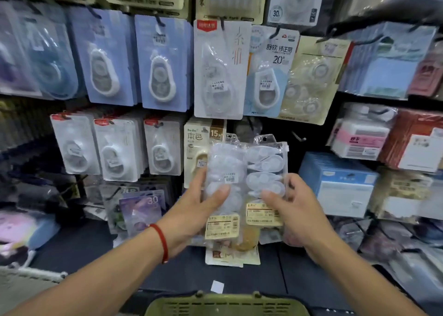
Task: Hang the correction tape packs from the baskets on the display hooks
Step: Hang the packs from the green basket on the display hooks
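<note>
Left hand (203, 203) gripped one clear correction tape pack (224, 183), thumb across its front; right hand (291, 203) pinched a 2nd pack (266, 171) beside it, both held up just below & left of a bare hook (298, 137). Risk, imo: packs overlap, so hang holes may miss the hook & one slips toward the green basket (225, 303)

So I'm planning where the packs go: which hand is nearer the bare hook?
Right. The right hand is below the bare hook; the left hand is farther left.
</note>
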`<state>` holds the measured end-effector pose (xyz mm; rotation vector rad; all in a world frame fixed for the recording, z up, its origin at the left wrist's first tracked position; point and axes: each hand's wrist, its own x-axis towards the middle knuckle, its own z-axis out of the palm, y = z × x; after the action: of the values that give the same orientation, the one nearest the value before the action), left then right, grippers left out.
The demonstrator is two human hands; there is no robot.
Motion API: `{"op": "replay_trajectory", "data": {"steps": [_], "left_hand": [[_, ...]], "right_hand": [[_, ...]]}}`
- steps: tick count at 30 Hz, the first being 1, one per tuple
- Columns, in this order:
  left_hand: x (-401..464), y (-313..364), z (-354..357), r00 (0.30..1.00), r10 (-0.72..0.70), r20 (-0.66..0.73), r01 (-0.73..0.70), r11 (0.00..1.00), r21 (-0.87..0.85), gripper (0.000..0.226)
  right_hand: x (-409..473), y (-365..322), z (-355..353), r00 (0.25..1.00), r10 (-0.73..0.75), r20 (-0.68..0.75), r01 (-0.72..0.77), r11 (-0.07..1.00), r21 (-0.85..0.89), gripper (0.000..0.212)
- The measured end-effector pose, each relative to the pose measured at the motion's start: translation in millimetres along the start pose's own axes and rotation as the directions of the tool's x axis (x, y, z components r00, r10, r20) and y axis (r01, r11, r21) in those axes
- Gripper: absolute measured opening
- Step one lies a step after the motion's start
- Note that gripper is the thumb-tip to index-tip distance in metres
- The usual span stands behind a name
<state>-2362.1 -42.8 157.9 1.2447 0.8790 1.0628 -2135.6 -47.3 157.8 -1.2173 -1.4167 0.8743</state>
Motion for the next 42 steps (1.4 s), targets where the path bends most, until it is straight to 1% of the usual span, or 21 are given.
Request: {"op": "replay_trajectory", "data": {"steps": [1,2,4,5,8,9,11,13,16,22,24,26,28,30,32,34,35,37,38,39,42], "left_hand": [[3,3,-4,0.999,0.033,-0.038,-0.032,0.999,0.042,0.045],[6,1,-9,0.994,0.082,-0.078,-0.077,0.995,0.063,0.053],[12,-11,-21,0.978,0.13,-0.16,-0.128,0.991,0.024,0.086],[13,-15,-25,0.976,0.119,-0.181,-0.125,0.992,-0.022,0.094],[13,-19,-28,0.974,0.116,-0.194,-0.131,0.989,-0.066,0.1],[14,-21,-30,0.974,0.123,-0.188,-0.14,0.987,-0.08,0.095],[17,-21,-33,0.977,0.141,-0.162,-0.159,0.982,-0.106,0.074],[17,-18,-33,0.971,0.175,-0.163,-0.19,0.978,-0.082,0.061],[16,-16,-34,0.966,0.198,-0.164,-0.214,0.973,-0.086,0.064],[15,-18,-39,0.97,0.177,-0.169,-0.197,0.974,-0.114,0.064],[14,-17,-38,0.973,0.16,-0.168,-0.183,0.974,-0.13,0.06],[12,-17,-37,0.976,0.151,-0.159,-0.174,0.975,-0.137,0.054],[11,-16,-36,0.98,0.135,-0.143,-0.159,0.973,-0.167,0.048],[10,-17,-35,0.986,0.108,-0.128,-0.132,0.971,-0.199,0.05],[9,-19,-31,0.99,0.077,-0.114,-0.1,0.972,-0.214,0.051],[10,-23,-26,0.993,0.063,-0.102,-0.083,0.975,-0.208,0.045],[10,-25,-23,0.993,0.061,-0.1,-0.08,0.977,-0.2,0.042],[10,-29,-18,0.994,0.071,-0.089,-0.085,0.983,-0.165,0.048],[10,-31,-15,0.994,0.081,-0.078,-0.092,0.985,-0.147,0.052],[10,-32,-12,0.994,0.087,-0.071,-0.096,0.986,-0.134,0.056],[9,-33,-10,0.993,0.095,-0.072,-0.103,0.988,-0.116,0.07]], "right_hand": [[4,2,-2,0.999,-0.025,-0.044,0.024,0.999,-0.026,0.021],[6,5,-4,0.996,-0.046,-0.072,0.043,0.998,-0.035,0.022],[10,9,-7,0.993,-0.072,-0.095,0.069,0.997,-0.036,0.03],[13,11,-7,0.992,-0.086,-0.094,0.082,0.996,-0.046,0.031],[19,14,-4,0.99,-0.111,-0.082,0.108,0.994,-0.032,0.03],[21,14,-3,0.991,-0.11,-0.078,0.109,0.994,-0.016,0.029],[24,15,2,0.992,-0.105,-0.072,0.105,0.994,-0.004,0.027],[27,16,6,0.992,-0.102,-0.075,0.103,0.995,0.006,0.026],[30,19,10,0.991,-0.092,-0.098,0.093,0.996,0.015,0.023],[29,19,13,0.985,-0.062,-0.163,0.069,0.997,0.037,0.029],[34,22,12,0.987,-0.041,-0.158,0.039,0.999,-0.019,0.031],[38,27,10,0.986,0.015,-0.165,-0.039,0.989,-0.143,0.046],[38,33,7,0.977,0.091,-0.193,-0.146,0.943,-0.297,0.06],[31,34,7,0.98,0.109,-0.168,-0.164,0.919,-0.359,0.058],[19,29,11,0.993,0.082,-0.084,-0.106,0.936,-0.336,0.04],[5,22,17,0.998,0.053,0.018,-0.046,0.958,-0.283,0.025],[-1,18,23,0.997,0.041,0.066,-0.024,0.968,-0.249,0.029],[-12,13,35,0.992,0.026,0.127,0.0,0.98,-0.201,0.047],[-15,12,41,0.992,0.018,0.128,0.006,0.983,-0.185,0.051],[-18,12,46,0.994,0.008,0.11,0.011,0.985,-0.171,0.05],[-20,11,52,0.999,-0.012,0.042,0.018,0.989,-0.147,0.032]]}}
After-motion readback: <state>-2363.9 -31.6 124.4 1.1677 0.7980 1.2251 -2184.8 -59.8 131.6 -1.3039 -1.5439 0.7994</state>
